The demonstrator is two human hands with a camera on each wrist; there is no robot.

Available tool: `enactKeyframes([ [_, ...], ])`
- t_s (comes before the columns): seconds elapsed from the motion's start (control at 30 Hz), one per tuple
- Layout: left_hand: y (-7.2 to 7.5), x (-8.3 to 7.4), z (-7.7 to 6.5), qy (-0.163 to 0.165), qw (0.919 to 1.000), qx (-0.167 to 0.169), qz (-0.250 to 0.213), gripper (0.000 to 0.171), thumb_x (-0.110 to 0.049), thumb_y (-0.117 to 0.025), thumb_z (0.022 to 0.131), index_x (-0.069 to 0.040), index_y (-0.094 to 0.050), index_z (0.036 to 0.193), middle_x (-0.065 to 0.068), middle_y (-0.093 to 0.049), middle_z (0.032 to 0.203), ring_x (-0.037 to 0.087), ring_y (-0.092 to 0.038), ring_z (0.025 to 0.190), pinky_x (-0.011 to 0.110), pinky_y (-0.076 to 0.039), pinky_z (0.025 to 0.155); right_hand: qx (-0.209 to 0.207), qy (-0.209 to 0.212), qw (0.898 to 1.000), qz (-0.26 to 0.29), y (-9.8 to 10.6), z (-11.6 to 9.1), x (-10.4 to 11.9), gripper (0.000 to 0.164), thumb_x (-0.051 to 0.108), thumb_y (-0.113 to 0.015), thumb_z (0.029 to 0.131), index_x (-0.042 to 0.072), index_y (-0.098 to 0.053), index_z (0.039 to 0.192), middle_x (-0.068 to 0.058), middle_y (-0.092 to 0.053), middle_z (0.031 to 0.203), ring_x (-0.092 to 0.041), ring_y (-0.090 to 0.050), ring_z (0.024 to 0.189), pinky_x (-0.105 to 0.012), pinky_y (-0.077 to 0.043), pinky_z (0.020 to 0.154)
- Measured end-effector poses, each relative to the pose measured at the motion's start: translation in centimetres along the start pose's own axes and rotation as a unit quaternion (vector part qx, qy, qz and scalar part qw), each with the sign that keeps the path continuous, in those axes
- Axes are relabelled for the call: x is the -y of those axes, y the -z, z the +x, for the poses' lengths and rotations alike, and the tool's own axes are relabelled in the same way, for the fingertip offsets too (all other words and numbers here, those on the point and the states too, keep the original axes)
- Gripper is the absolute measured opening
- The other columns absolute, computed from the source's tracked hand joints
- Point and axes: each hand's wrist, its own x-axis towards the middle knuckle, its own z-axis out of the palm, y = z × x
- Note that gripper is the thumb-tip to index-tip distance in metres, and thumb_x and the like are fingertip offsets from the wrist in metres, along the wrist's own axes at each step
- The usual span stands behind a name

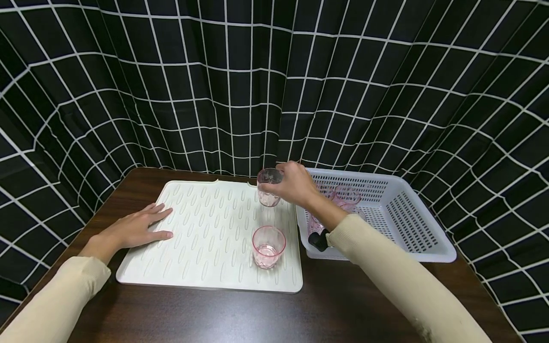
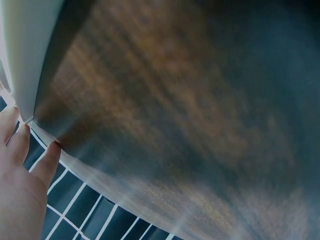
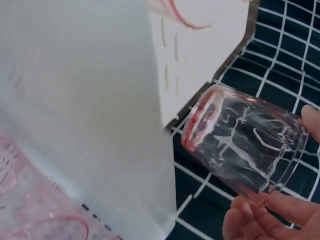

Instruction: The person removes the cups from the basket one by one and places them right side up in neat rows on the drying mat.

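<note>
By the right hand (image 1: 293, 183), a clear cup (image 1: 268, 198) is pinched between thumb and fingers, at the back right of the white tray (image 1: 201, 238); whether the tray is touched cannot be told. Nearer, a pink-rimmed cup (image 1: 268, 247) is stood. The left hand (image 1: 134, 227), fingers spread, is laid on the tray's left side. More cups (image 1: 348, 196) are held in the basket (image 1: 411, 221) on the worktop (image 1: 206, 314). One cup's setting down seems in hand; next, a gentle, level lowering seems needed.
</note>
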Motion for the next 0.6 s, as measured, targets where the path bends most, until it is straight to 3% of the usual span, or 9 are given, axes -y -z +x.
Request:
enactKeyframes([
  [0.13, 0.0, 0.1, 0.0, -0.004, 1.0, -0.002, 0.001, 0.092, -0.069, -0.058, 0.087, -0.007, -0.04, 0.152, 0.027, -0.028, 0.157, 0.052, -0.02, 0.144, 0.077, -0.025, 0.102, 0.007, -0.011, 1.0, -0.025, -1.0, 0.1, 0.6, 0.061, 0.052, -0.08, 0.077, 0.001, -0.071, 0.109, -0.011, -0.07, 0.102, -0.018, -0.054, 0.077, -0.031, -0.045, 0.061],
  [0.27, 0.0, 0.2, -0.1, -0.005, 1.0, -0.002, 0.005, 0.092, -0.069, -0.057, 0.087, -0.007, -0.04, 0.152, 0.028, -0.028, 0.157, 0.052, -0.021, 0.144, 0.077, -0.026, 0.101, 0.01, -0.02, 0.999, -0.031, -1.8, 0.3, 0.9, 0.047, 0.051, -0.08, 0.077, 0.007, -0.064, 0.078, -0.002, -0.055, 0.07, -0.017, -0.049, 0.065, -0.03, -0.04, 0.053],
  [0.5, 0.1, 0.1, 0.0, -0.004, 1.0, 0.0, 0.004, 0.092, -0.07, -0.057, 0.087, -0.007, -0.04, 0.152, 0.028, -0.028, 0.157, 0.052, -0.02, 0.144, 0.078, -0.025, 0.101, 0.012, -0.069, 0.997, -0.035, -3.1, 0.5, 1.6, 0.057, 0.049, -0.084, 0.074, 0.013, -0.042, 0.063, 0.002, -0.036, 0.063, -0.014, -0.038, 0.057, -0.029, -0.034, 0.048],
  [0.6, 0.1, 0.1, 0.0, -0.006, 1.0, -0.001, 0.001, 0.092, -0.07, -0.057, 0.087, -0.007, -0.04, 0.152, 0.028, -0.028, 0.157, 0.052, -0.02, 0.144, 0.077, -0.025, 0.101, 0.017, -0.085, 0.995, -0.052, -3.8, 0.5, 1.4, 0.06, 0.05, -0.085, 0.074, 0.015, -0.039, 0.059, 0.003, -0.034, 0.06, -0.013, -0.037, 0.054, -0.028, -0.034, 0.047],
])
